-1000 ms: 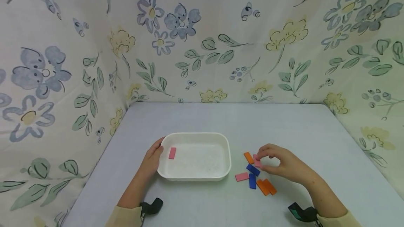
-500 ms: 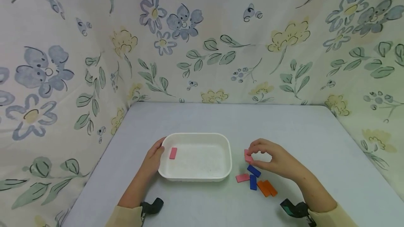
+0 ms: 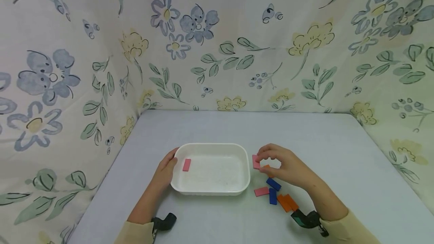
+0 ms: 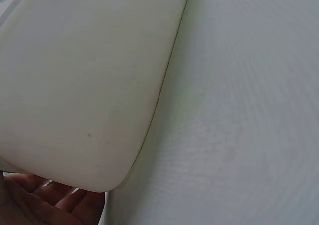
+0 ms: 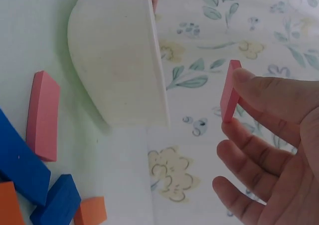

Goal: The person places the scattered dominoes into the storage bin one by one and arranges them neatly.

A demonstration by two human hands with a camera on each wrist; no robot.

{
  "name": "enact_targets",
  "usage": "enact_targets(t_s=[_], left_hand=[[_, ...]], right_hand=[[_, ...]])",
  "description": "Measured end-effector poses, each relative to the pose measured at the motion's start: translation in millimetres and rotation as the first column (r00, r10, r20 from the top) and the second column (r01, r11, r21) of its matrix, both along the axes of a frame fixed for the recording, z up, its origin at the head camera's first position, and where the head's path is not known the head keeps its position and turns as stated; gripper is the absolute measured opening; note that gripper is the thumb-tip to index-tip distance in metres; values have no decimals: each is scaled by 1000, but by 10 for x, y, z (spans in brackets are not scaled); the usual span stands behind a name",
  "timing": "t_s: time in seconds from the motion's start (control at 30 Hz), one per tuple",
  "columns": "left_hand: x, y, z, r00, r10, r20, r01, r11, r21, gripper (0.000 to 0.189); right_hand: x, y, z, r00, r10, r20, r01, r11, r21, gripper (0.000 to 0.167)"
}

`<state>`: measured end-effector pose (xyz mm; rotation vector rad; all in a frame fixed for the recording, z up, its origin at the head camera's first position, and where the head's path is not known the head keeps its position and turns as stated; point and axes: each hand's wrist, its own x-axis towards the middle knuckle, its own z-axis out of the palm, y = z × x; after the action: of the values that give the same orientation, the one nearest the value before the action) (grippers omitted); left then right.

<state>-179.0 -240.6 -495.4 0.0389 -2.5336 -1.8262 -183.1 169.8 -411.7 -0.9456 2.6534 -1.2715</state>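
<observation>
1. Pinching a flat pink rectangular block [image 3: 255,162] between thumb and fingers, the right hand [image 3: 284,163] is moving leftward, nearing the white rounded-rectangular tray [image 3: 217,192].
2. Held block: now hanging just beside the tray's right rim, not yet inside.
3. Left hand [image 3: 165,169]: fingers are gripping the tray's left edge.

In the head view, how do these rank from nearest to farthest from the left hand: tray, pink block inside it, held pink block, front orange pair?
1. Tray: the left hand grips its left end.
2. Pink block inside it: toward the left end.
3. Held pink block: right of the tray.
4. Front orange pair: farther right.
</observation>
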Motion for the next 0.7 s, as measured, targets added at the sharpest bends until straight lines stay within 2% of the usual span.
enact_targets(t_s=[0.13, 0.33, 0.5, 0.7], left_hand=[[4, 3, 3, 1000, 7, 0, -7, 1000, -1, 44], [1, 8, 12, 1000, 5, 21, -5, 1000, -5, 45], [6, 10, 18, 1000, -1, 8, 1, 1000, -1, 45], [1, 12, 18, 1000, -1, 5, 1, 1000, -7, 45]], right_hand=[[-19, -68, 15, 1000, 9, 11, -9, 1000, 1, 28], [-44, -172, 27, 999, 16, -30, -15, 999, 44, 26], [-56, -254, 22, 999, 26, -35, -23, 998, 64, 24], [-61, -379, 30, 998, 48, -32, -46, 998, 48, 22]])
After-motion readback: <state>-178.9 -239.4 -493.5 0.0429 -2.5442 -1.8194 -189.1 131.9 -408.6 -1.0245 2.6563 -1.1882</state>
